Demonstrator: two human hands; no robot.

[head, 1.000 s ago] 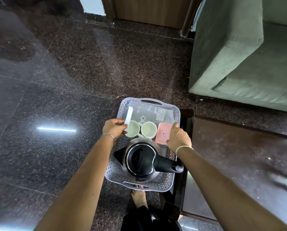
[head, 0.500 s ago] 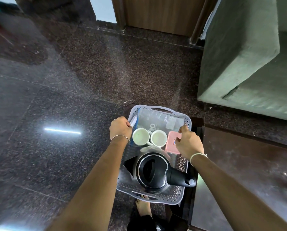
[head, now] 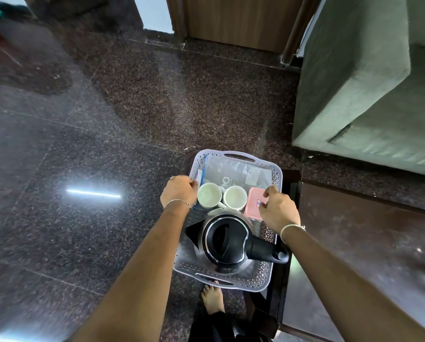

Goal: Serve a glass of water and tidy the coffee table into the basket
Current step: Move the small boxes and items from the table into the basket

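2 forearms ran forward from the bottom of the view, and between them a bare foot [head: 212, 298] stood on the floor just short of the basket [head: 213, 280]. This pale, perforated basket sat on the left end of the dark worktop [head: 354, 243], its near handle toward the person.

Its near half was filled by 1 steel kettle [head: 227, 239], upright, lid shut, black handle pointing right. The heaviest item probably went there so the load would stay close to the body on lifting.

Beyond the kettle, 2 white cups [head: 208, 195] stood side by side, mouths up, with a pink box [head: 254, 201] just to their right. A clear plastic bag [head: 238, 169] lay flat behind them, and a thin blue-edged packet [head: 202, 169] stood against the left wall.

The left hand [head: 179, 192] had its fingers curled over the basket's left rim, gripping it beside the packet, apparently to steady or lift. The right hand [head: 278, 208] hovered over the pink box with fingers bent. Whether it pinched the box or only touched it I could not tell. It looked like a last nudge to settle the box.

No glass was visible, so the tidying seemed nearly finished.

Farther off lay polished dark floor [head: 107, 119], a grey-green sofa [head: 366, 82] and a wooden door [head: 231, 18].
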